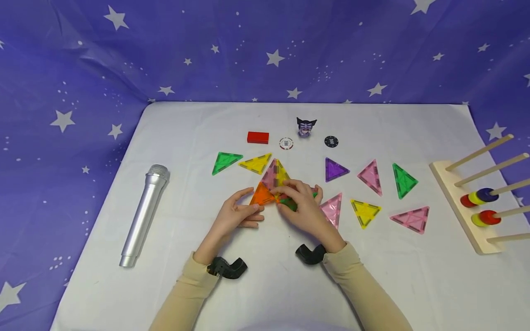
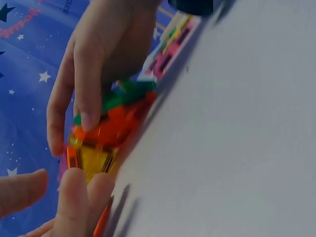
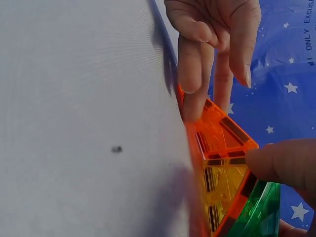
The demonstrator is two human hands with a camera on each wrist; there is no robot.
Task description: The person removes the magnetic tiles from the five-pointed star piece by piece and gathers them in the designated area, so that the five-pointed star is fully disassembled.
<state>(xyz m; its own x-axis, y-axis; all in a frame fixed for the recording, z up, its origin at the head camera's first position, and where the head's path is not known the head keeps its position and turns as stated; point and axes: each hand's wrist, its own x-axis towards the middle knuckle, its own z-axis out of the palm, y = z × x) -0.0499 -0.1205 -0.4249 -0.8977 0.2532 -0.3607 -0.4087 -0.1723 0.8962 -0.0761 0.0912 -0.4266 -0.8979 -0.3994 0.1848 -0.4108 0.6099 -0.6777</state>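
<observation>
At table centre: left hand (image 1: 236, 216) fingertips pinch orange tile (image 1: 262, 195); right hand (image 1: 304, 209) grips green tile (image 1: 290, 203). Keep edges aligned, press gently.

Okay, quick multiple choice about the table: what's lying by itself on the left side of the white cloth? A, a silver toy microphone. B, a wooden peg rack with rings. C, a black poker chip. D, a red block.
A: the silver toy microphone lies alone at the left of the white cloth, while the red block and black poker chip sit at the far middle and the wooden peg rack stands at the right edge.
</observation>
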